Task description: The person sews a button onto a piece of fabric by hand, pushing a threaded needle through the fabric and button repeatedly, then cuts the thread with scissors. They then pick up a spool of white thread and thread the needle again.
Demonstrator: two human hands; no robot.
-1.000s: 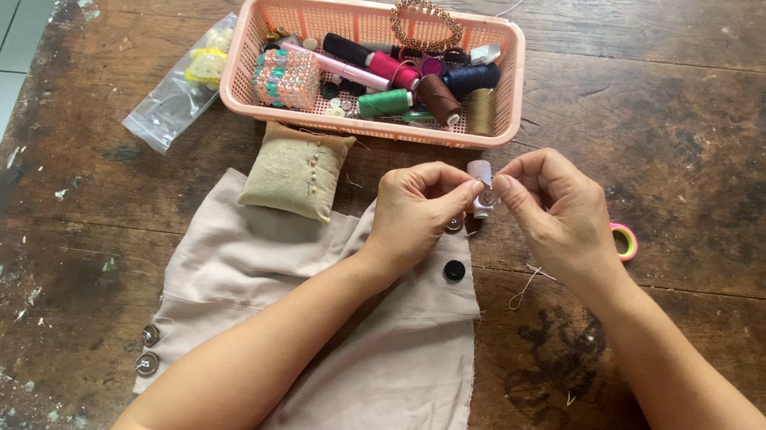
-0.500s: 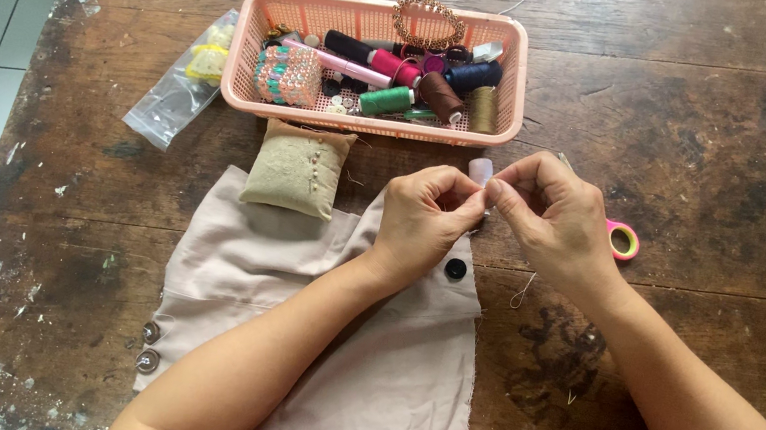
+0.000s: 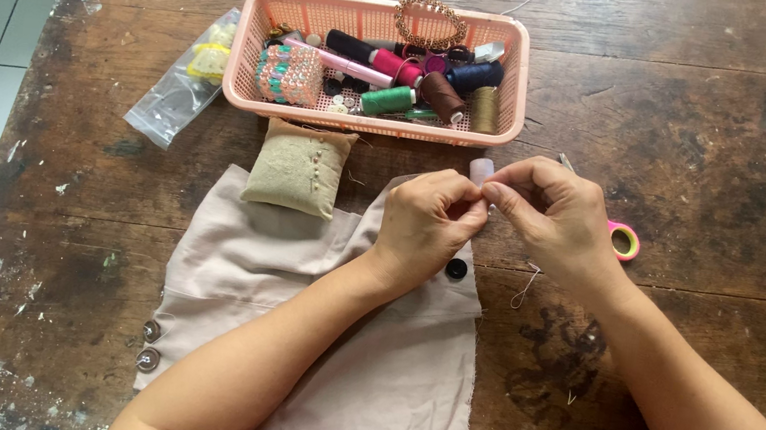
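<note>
Left hand [image 3: 428,217] and right hand [image 3: 555,215] meet fingertip to fingertip above the beige cloth [image 3: 381,366], just below the pink basket [image 3: 514,83]. Fingers pressed together, pinching fine thread [image 3: 524,287]; any needle is too small to tell. Thread looks light, limp and slippery: grip close to the tip. Its loose end hangs down toward the worktop [image 3: 717,144], long axis roughly vertical.

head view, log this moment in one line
left hand: pinched | right hand: pinched, fingertips meeting | under: beige cloth | behind: pink basket
</note>
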